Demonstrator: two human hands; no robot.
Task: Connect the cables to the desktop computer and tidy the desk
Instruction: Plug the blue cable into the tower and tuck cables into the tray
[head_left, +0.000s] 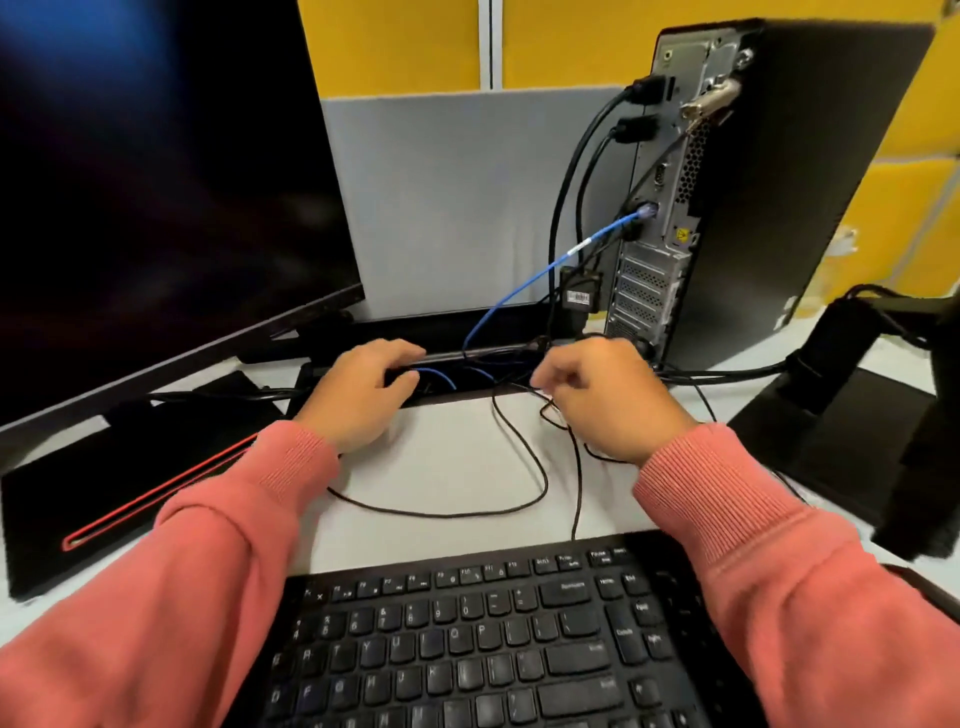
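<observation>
A black desktop tower (779, 171) stands at the back right, its rear panel turned toward me. Two black cables (576, 171) and a blue network cable (524, 283) are plugged into that panel. The blue cable runs down into a black cable tray (467, 332) at the desk's back edge. My left hand (358, 389) rests on the tray's open slot, fingers curled over its lip. My right hand (597, 395) hovers by the slot's right end, fingers pinched on a thin black cable (514, 441) that loops over the desk. A black keyboard (493, 639) lies nearest me.
A large dark monitor (156, 182) fills the left, its black base with a red stripe (156, 493) on the desk. A black monitor-arm stand (852, 415) sits at the right. Grey and yellow partition panels (441, 197) close off the back.
</observation>
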